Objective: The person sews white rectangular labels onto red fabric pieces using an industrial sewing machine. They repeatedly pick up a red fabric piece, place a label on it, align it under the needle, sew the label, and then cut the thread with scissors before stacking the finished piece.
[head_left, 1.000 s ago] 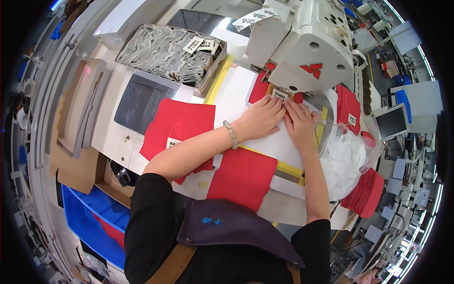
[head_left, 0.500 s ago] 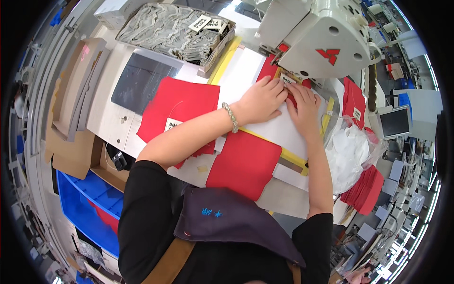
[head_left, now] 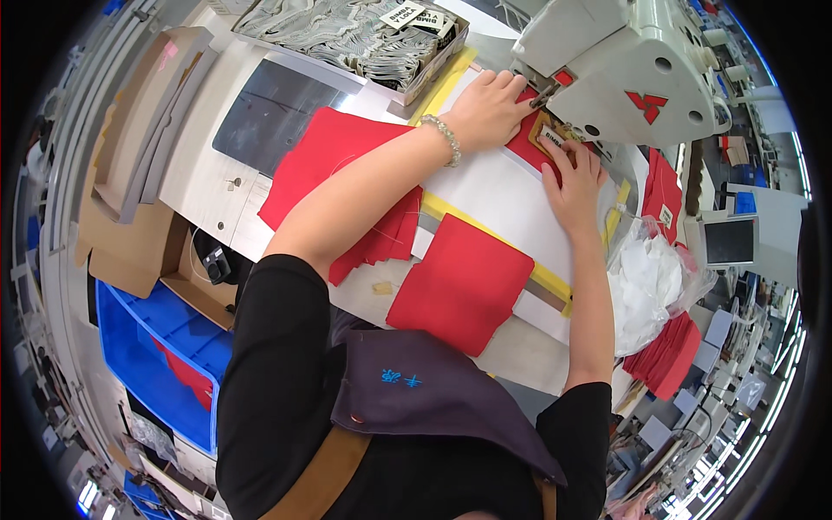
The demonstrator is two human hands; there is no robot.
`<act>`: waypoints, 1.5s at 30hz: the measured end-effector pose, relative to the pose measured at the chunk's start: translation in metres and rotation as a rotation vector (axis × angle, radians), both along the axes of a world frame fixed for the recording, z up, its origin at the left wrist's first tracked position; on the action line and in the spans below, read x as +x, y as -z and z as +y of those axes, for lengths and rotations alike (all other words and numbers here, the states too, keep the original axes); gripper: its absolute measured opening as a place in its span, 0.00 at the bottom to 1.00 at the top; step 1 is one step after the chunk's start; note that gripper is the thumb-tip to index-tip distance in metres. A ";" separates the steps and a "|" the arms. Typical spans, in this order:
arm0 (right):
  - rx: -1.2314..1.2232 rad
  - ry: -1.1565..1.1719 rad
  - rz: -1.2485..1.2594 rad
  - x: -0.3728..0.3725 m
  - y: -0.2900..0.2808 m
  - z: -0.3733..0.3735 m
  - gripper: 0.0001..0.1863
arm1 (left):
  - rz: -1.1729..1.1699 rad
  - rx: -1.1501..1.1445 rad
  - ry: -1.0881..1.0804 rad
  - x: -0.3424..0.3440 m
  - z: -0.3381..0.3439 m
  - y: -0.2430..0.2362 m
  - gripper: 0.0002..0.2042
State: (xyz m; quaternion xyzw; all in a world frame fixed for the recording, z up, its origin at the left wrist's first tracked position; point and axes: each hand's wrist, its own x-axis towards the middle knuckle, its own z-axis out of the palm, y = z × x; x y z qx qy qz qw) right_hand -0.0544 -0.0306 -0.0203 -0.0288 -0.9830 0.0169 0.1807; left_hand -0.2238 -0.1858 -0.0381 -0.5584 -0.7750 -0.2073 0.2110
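Observation:
At the white sewing machine (head_left: pixel 624 82), a small white label (head_left: pixel 554 139) lies in a brass frame over red fabric (head_left: pixel 529 147) on a white board (head_left: pixel 472 186). My left hand (head_left: pixel 485 113), with a beaded bracelet at the wrist, is at the fabric's upper left beside the machine's needle end. Its fingers are curled, their tips partly hidden. My right hand (head_left: pixel 572 178) rests just below the label, fingers bent and apart, a fingertip at the frame's edge. A red square piece (head_left: pixel 459 282) lies nearer me.
A box of grey labels (head_left: pixel 342 39) stands at the back left, above a dark plate (head_left: pixel 273 117) and red pieces (head_left: pixel 312 156). Cardboard boxes (head_left: pixel 130 234) and a blue bin (head_left: pixel 156 364) are at left; white scraps in plastic (head_left: pixel 641 286) and stacked red pieces (head_left: pixel 667 355) at right.
My left hand has left the label and moved up and left, its fingers curling; the brass frame shows more. My right hand stays by the label. The view has shifted.

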 end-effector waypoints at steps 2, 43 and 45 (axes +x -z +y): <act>-0.007 0.002 -0.005 0.000 -0.001 -0.001 0.22 | -0.017 -0.042 0.000 -0.001 0.005 -0.002 0.09; -0.152 -0.039 -0.056 0.016 -0.007 0.007 0.23 | -0.168 -0.189 0.187 0.014 0.000 -0.015 0.24; -0.157 -0.042 -0.051 0.015 -0.007 0.008 0.23 | -0.170 -0.192 0.189 0.014 0.002 -0.015 0.24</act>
